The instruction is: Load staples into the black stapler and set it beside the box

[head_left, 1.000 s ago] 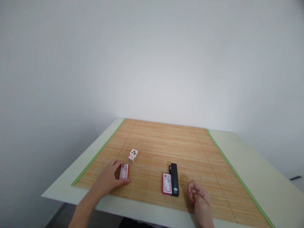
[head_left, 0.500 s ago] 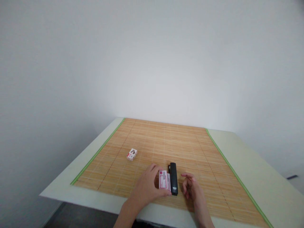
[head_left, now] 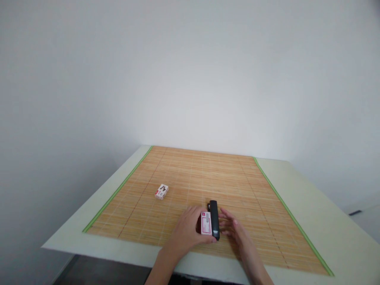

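Observation:
My left hand (head_left: 185, 231) is curled round a small red-and-white box (head_left: 206, 224), thumb at its near end and fingers at its far end. The box lies against the left side of a black stapler (head_left: 214, 219) on the bamboo mat (head_left: 237, 186). Whether a second box lies under it I cannot tell. My right hand (head_left: 236, 232) is just right of the stapler with its fingers stretched out, the tips touching or almost touching the stapler's side.
Another small red-and-white box (head_left: 162, 191) lies alone on the mat to the far left. The mat has green edges and covers a pale table (head_left: 299, 186) that stands against a white wall. The table's front edge is close to my arms.
My left hand carried its box from the mat's left part to the stapler's left side, where another box lay. My right hand uncurled and moved left to the stapler.

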{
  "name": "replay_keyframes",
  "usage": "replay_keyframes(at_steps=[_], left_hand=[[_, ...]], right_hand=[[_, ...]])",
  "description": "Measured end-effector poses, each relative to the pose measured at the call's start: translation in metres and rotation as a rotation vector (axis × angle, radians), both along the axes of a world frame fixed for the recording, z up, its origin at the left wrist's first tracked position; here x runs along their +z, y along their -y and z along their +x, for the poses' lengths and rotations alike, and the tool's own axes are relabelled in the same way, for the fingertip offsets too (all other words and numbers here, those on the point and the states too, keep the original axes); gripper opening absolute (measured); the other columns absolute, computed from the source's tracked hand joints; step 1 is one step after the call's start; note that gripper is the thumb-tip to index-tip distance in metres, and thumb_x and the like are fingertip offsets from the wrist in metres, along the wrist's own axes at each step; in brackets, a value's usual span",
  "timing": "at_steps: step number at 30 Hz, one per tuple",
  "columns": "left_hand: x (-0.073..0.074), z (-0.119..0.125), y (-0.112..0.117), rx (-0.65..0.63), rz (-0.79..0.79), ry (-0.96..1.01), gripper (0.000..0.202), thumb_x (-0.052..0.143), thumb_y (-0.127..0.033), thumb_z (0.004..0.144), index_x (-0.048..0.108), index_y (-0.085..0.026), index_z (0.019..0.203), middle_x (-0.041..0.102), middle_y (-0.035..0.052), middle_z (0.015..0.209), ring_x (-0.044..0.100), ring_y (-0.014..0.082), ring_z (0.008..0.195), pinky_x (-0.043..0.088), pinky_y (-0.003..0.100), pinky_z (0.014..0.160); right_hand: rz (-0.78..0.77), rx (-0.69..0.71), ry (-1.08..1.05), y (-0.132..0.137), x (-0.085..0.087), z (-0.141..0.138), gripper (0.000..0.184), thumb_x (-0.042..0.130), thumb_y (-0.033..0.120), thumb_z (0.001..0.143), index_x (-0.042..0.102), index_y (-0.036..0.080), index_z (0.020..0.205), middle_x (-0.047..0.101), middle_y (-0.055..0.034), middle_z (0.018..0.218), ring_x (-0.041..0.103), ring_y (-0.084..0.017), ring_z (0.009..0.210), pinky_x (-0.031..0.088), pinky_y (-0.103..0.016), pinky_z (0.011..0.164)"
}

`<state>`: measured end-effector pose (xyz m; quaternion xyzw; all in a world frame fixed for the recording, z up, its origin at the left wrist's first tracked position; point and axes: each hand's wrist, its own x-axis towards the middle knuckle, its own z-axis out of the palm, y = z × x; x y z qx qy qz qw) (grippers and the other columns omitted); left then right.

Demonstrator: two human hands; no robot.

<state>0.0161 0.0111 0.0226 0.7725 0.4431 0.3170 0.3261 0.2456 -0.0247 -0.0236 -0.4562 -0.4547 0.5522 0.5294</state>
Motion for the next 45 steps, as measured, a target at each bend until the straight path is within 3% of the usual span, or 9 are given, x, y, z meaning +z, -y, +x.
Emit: replay_keyframes(at_steps=[5, 8, 11, 14, 18, 24, 32, 38, 45], left_hand=[[-0.006, 0.002, -0.002, -0.006, 0.011, 0.011, 0.073, 0.099, -0.049, 0.056, 0.067, -0.027, 0.118, 0.068, 0.0043, 0.116, 0.062, 0.0297, 0.109, 0.045, 0.039, 0.094], [-0.006, 0.001, 0.002, -0.002, 0.001, 0.047, 0.089, 0.098, -0.052, 0.056, 0.061, -0.030, 0.134, 0.065, 0.0063, 0.127, 0.060, 0.0314, 0.117, 0.046, 0.041, 0.099], [-0.005, -0.012, 0.001, 0.088, 0.027, 0.060, 0.081, 0.088, -0.052, 0.073, 0.054, -0.033, 0.144, 0.060, 0.0065, 0.135, 0.058, 0.0292, 0.123, 0.047, 0.040, 0.103], [-0.004, -0.044, -0.013, 0.337, 0.149, 0.028, 0.033, 0.060, -0.048, 0.098, 0.067, -0.029, 0.125, 0.064, 0.0074, 0.121, 0.061, 0.0262, 0.113, 0.048, 0.041, 0.099], [-0.007, -0.105, -0.046, 0.732, 0.219, -0.034, 0.038, 0.052, -0.052, 0.099, 0.072, -0.024, 0.115, 0.068, 0.0093, 0.109, 0.062, 0.0288, 0.105, 0.049, 0.043, 0.097], [-0.015, -0.148, -0.080, 0.596, -0.077, -0.026, 0.049, 0.060, -0.056, 0.088, 0.074, -0.020, 0.119, 0.077, 0.0079, 0.100, 0.069, 0.0270, 0.087, 0.053, 0.038, 0.083], [-0.018, -0.081, -0.077, 0.352, -0.237, 0.054, 0.055, 0.062, -0.057, 0.087, 0.074, -0.017, 0.123, 0.080, 0.0071, 0.089, 0.067, 0.0200, 0.062, 0.048, 0.029, 0.059], [-0.015, -0.026, -0.061, 0.230, -0.241, 0.091, 0.048, 0.063, -0.053, 0.089, 0.077, -0.019, 0.118, 0.080, 0.0063, 0.086, 0.069, 0.0213, 0.066, 0.048, 0.030, 0.064], [-0.010, -0.006, -0.052, 0.195, -0.215, 0.109, 0.041, 0.066, -0.050, 0.087, 0.079, -0.022, 0.115, 0.080, 0.0061, 0.093, 0.073, 0.0253, 0.083, 0.052, 0.034, 0.078]], right_hand=[[-0.005, 0.000, 0.030, 0.002, 0.003, -0.002, 0.061, 0.050, 0.072, 0.096, 0.066, 0.032, 0.138, 0.069, -0.0106, 0.132, 0.069, -0.030, 0.103, 0.056, -0.046, 0.086], [-0.011, 0.003, 0.060, 0.004, 0.006, -0.004, 0.061, 0.051, 0.072, 0.096, 0.064, 0.033, 0.140, 0.069, -0.0100, 0.133, 0.069, -0.030, 0.104, 0.056, -0.045, 0.087], [-0.012, 0.002, 0.077, 0.005, 0.008, -0.005, 0.061, 0.049, 0.071, 0.097, 0.061, 0.033, 0.143, 0.067, -0.0097, 0.136, 0.068, -0.030, 0.108, 0.056, -0.045, 0.090], [-0.019, -0.011, 0.083, 0.004, 0.006, -0.005, 0.063, 0.048, 0.072, 0.097, 0.062, 0.031, 0.142, 0.069, -0.0103, 0.134, 0.069, -0.029, 0.105, 0.057, -0.045, 0.089], [-0.024, -0.031, 0.086, 0.004, 0.002, -0.004, 0.062, 0.046, 0.071, 0.098, 0.062, 0.030, 0.142, 0.068, -0.0108, 0.135, 0.069, -0.029, 0.106, 0.058, -0.044, 0.089], [0.064, 0.002, 0.225, 0.008, 0.003, -0.010, 0.055, 0.059, 0.058, 0.098, 0.057, 0.030, 0.146, 0.064, -0.0102, 0.143, 0.062, -0.030, 0.129, 0.049, -0.050, 0.112], [0.185, -0.037, 0.520, 0.016, -0.003, -0.016, 0.074, 0.080, 0.038, 0.082, 0.053, 0.029, 0.150, 0.061, -0.0088, 0.147, 0.060, -0.032, 0.132, 0.044, -0.055, 0.118], [0.216, -0.055, 0.546, 0.016, -0.003, -0.017, 0.073, 0.079, 0.031, 0.081, 0.054, 0.031, 0.149, 0.061, -0.0067, 0.147, 0.059, -0.032, 0.133, 0.043, -0.056, 0.118], [0.220, -0.055, 0.584, 0.016, -0.004, -0.016, 0.072, 0.080, 0.031, 0.081, 0.055, 0.032, 0.149, 0.061, -0.0066, 0.147, 0.059, -0.032, 0.133, 0.044, -0.055, 0.117]])
